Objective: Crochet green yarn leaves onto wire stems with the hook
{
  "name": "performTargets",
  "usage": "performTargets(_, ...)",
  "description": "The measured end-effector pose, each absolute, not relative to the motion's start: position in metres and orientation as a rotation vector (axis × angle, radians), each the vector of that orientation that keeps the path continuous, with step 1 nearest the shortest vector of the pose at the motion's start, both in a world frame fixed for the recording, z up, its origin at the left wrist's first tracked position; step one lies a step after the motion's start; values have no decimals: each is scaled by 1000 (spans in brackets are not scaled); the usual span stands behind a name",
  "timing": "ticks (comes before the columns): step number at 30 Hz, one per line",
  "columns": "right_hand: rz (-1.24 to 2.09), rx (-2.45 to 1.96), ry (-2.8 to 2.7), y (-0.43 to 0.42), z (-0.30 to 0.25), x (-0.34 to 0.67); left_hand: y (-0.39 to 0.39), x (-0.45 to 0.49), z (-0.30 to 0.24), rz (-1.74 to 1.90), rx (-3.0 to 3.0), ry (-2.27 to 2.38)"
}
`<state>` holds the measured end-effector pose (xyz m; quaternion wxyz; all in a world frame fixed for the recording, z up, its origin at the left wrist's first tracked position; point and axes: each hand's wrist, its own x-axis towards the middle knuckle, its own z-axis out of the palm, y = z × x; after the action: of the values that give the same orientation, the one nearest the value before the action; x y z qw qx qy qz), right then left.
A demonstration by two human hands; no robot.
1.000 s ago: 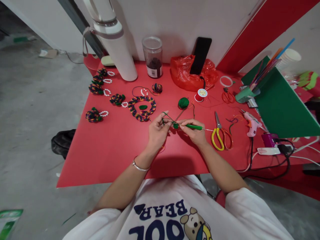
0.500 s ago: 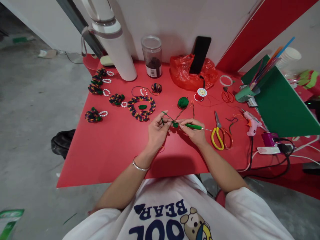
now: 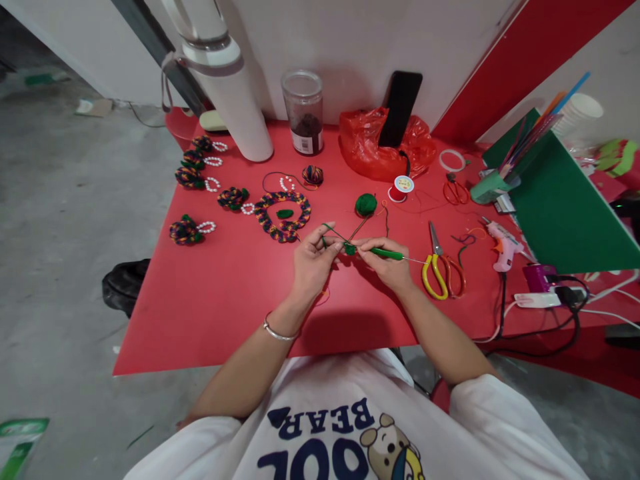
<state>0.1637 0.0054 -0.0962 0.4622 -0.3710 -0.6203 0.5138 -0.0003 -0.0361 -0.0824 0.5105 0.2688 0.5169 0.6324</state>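
Observation:
My left hand (image 3: 316, 259) is closed, pinching a small green crochet piece (image 3: 350, 249), with green yarn looped over its raised index finger. My right hand (image 3: 389, 264) grips a crochet hook (image 3: 387, 253) by its green handle; the hook's tip meets the green piece between both hands. Just beyond them lies a ball of green yarn (image 3: 366, 205). To the left, a multicoloured crocheted strip (image 3: 264, 227) curves round a small green leaf-shaped piece (image 3: 285, 214). Further left are several crocheted flowers with white bead loops, one being the nearest flower (image 3: 185, 231).
Yellow-handled scissors (image 3: 435, 270) and a pink glue gun (image 3: 507, 248) lie to the right, beside cables and a power strip (image 3: 537, 301). Along the back stand a white bottle (image 3: 235, 100), a clear jar (image 3: 303, 113), a red plastic bag (image 3: 363, 150) and a phone (image 3: 401, 107). A thread spool (image 3: 401, 189) sits nearby.
My left hand has shifted very slightly to the left. Both hands keep their hold on the green piece and the crochet hook; the things on the table stay put.

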Motion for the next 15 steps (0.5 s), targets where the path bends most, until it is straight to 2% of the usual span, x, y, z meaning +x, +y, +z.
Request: performTargets(15,1245,-881,-1576,7,-95,169,-35,-7,-82,1422,550,1079)
